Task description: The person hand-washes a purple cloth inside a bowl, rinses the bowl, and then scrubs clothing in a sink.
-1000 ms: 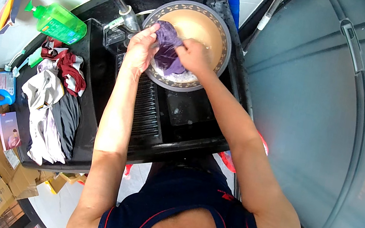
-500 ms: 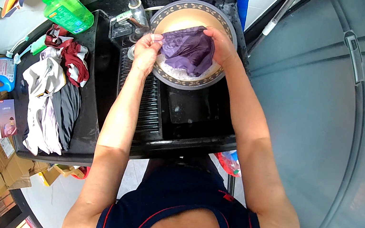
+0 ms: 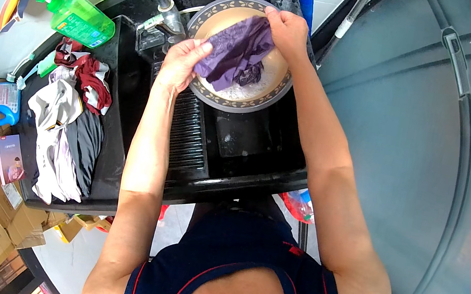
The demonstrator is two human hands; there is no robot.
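A thin purple piece of underwear [image 3: 234, 52] with a lace-like pattern is stretched between my two hands. My left hand [image 3: 181, 63] pinches its left edge between thumb and fingers. Its upper right corner is gripped by my right hand [image 3: 288, 34], close to the far rim of the basin. Beneath the fabric stands a round basin [image 3: 232, 108] with a grey, leaf-patterned rim and a cream inside. Suds and water [image 3: 268, 84] show in it, and the bunched lower part of the underwear hangs just over them; I cannot tell whether it touches.
The basin sits in a black sink [image 3: 248, 143] with a ribbed washboard [image 3: 187, 139] and a metal faucet [image 3: 167, 14]. Left lie heaped clothes [image 3: 55, 123], a green pump bottle [image 3: 85, 21], a brush [image 3: 43, 65] and a blue detergent bottle [image 3: 1, 103]. A grey glass door [image 3: 392, 142] borders the right.
My right hand has risen up and slightly left, while the left moved a little left and down. The underwear is now pulled out diagonally rather than hanging bunched.
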